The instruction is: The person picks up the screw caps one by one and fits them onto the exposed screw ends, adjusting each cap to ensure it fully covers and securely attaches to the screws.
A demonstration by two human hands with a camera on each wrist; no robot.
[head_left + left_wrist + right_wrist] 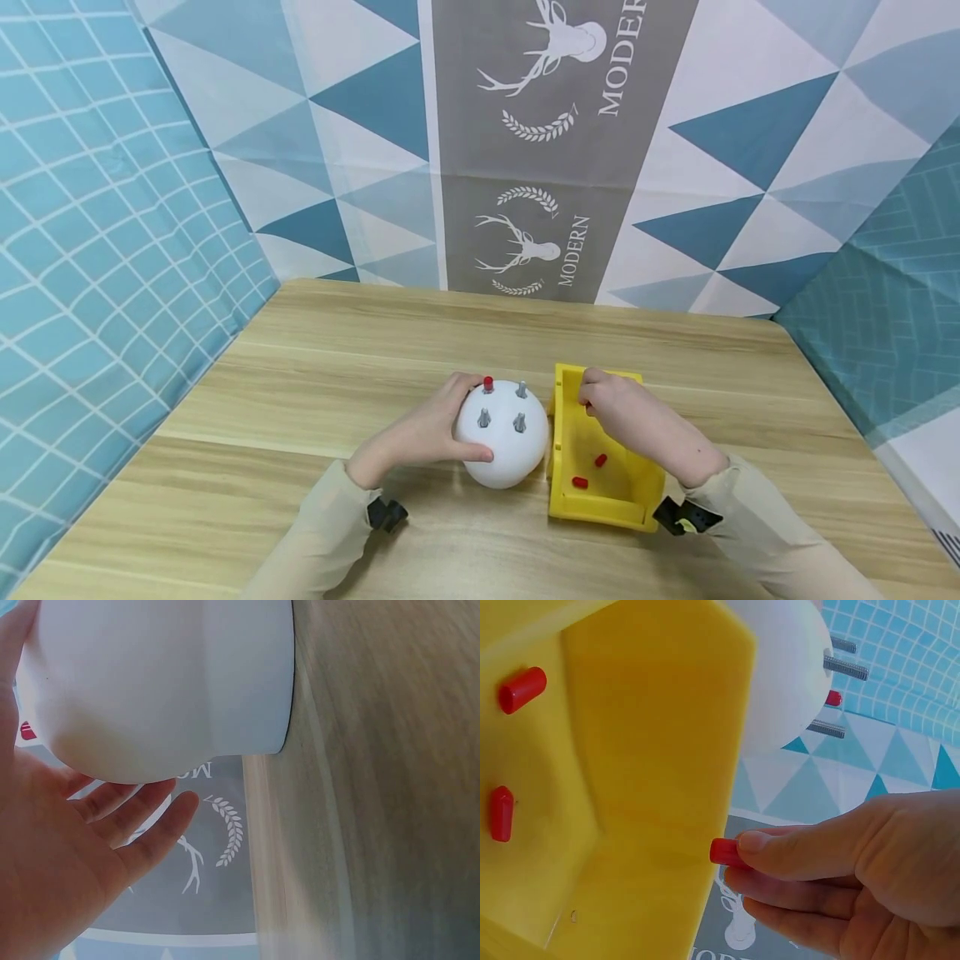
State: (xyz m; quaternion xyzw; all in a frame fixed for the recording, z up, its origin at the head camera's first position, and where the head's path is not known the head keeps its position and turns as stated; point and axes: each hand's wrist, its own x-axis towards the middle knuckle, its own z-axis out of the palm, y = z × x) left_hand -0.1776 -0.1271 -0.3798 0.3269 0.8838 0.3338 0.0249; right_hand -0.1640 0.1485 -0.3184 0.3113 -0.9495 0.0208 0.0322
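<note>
A white, dome-topped object [504,468] stands upright on the table, with threaded metal bolts [520,423] sticking up from its top. One bolt at the far left wears a red cap [488,384]; three others are bare. My left hand [420,432] holds the dome from its left side, thumb at the near side and fingers round the far side. Above the far part of a yellow bin [557,467], my right hand [628,417] pinches another red cap [724,852] between thumb and fingers. Two loose red caps [523,690] lie on the bin's floor.
The bin stands close to the dome's right side. Both are on a wood-grain table [360,333]. A patterned cloth backdrop [517,158] hangs behind the far edge, and tiled-pattern cloth [97,208] covers the left side.
</note>
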